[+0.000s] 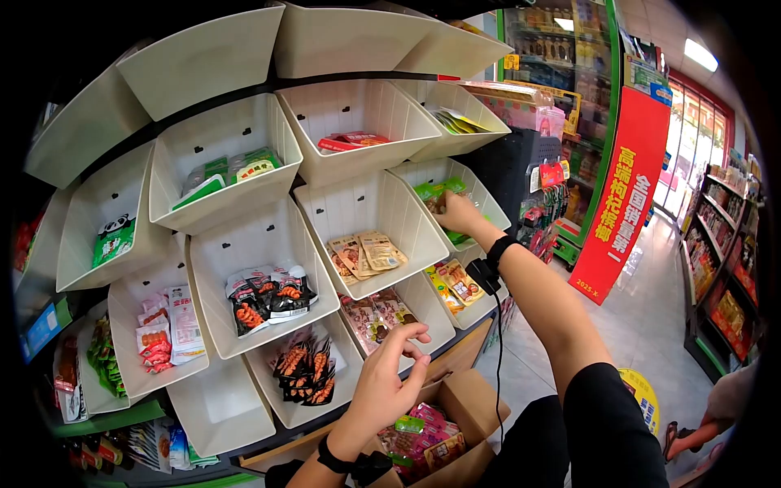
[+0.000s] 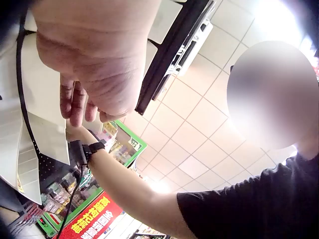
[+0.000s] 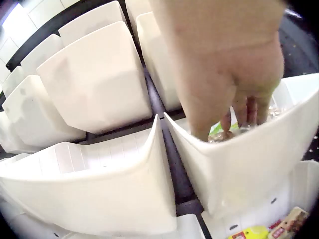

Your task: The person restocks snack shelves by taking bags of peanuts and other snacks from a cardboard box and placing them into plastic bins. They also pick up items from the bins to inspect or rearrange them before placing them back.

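Observation:
My right hand (image 1: 460, 215) reaches into the upper right bin of green packets (image 1: 443, 189). In the right wrist view the right hand (image 3: 229, 89) points down behind the rim of the white bin (image 3: 259, 159), its fingers at the packets (image 3: 219, 135); the rim and hand hide whether they grip one. Empty and raised, with fingers loosely bent, my left hand (image 1: 389, 390) is in front of the lower bins, above the cardboard box (image 1: 476, 400). The left wrist view shows the left hand (image 2: 89, 74) from the palm side.
Tilted white bins hold black packets (image 1: 268, 297), beige packets (image 1: 368, 254) and red packets (image 1: 354, 141). Mixed packets (image 1: 423, 439) lie in the box. A black cable (image 1: 499, 350) hangs from the right wrist. At the right are a red sign (image 1: 625, 191) and a shelf (image 1: 724, 268).

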Available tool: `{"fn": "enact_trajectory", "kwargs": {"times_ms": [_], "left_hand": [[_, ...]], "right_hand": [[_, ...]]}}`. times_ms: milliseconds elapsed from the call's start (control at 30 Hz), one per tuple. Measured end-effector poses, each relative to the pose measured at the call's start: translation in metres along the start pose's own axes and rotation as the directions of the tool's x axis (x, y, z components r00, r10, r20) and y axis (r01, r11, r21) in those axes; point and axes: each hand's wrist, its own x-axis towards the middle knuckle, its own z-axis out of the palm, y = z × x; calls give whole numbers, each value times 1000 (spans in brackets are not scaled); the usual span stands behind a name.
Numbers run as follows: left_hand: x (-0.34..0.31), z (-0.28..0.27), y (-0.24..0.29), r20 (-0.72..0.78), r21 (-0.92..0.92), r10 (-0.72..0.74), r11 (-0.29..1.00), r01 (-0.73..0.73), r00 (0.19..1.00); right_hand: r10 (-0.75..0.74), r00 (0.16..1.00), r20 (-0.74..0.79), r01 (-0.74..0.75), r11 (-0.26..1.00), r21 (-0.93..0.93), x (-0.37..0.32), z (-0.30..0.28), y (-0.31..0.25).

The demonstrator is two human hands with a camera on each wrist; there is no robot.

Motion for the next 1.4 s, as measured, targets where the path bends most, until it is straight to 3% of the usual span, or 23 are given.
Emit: {"fn": "enact_trajectory", "kwargs": {"times_ms": [67,267,367,467,533,600,700,733,800,833,900,967,1033,1133,1300,1400], "left_hand": [[-1,-2,-1,9,0,-11,1000,11,1000],[0,-3,-1,24,29,-6,1000,5,1000],[2,-2,0,14,3,12,1000,-12,1000],[2,0,-1,-9,-12,34,999,-34,999],[4,4,-1,-84,11,101,995,-101,991],[4,1,-4,-76,8,115,993,-115,990],[2,-2,-10,-107,17,86,996,-84,991],[0,-5,-16,-102,18,97,995,-96,990],[-2,-6,-22,-168,-81,74,993,-88,983],[-6,-7,-17,-234,-175,15,983,-58,972],[-9,-16,-12,-296,-277,61,950,-147,953],[-25,-27,1,-359,-272,162,924,-269,919],[-27,-62,23,-178,-107,325,932,-346,929],[-70,-89,35,-260,101,436,899,-425,861],[-66,-75,47,-202,152,522,852,-500,829],[-62,-71,42,-278,170,588,808,-564,759]], "right_hand": [[-19,1000,-19,18,999,-33,-3,13,6],[-43,999,-24,46,989,138,-12,12,13],[93,996,-14,-88,969,230,-14,6,13],[-14,994,-107,49,942,332,-14,4,33],[12,973,-229,111,850,515,-43,-37,12],[111,937,-331,192,629,754,-86,-77,-17],[135,948,-288,221,373,901,-192,-144,-93],[49,954,-297,250,423,871,-224,-157,-107],[-243,888,-390,455,354,817,-272,-171,-123],[-385,834,-395,516,289,806,-287,-176,-127],[-572,714,-404,553,106,826,-299,-177,-131],[-616,675,-407,513,-5,858,-299,-171,-128],[-631,654,-417,495,-60,867,-299,-169,-123],[-639,648,-414,473,-89,877,-298,-170,-115],[-654,630,-419,459,-122,880,-301,-170,-112],[-660,628,-414,447,-129,885,-304,-173,-108]]}}
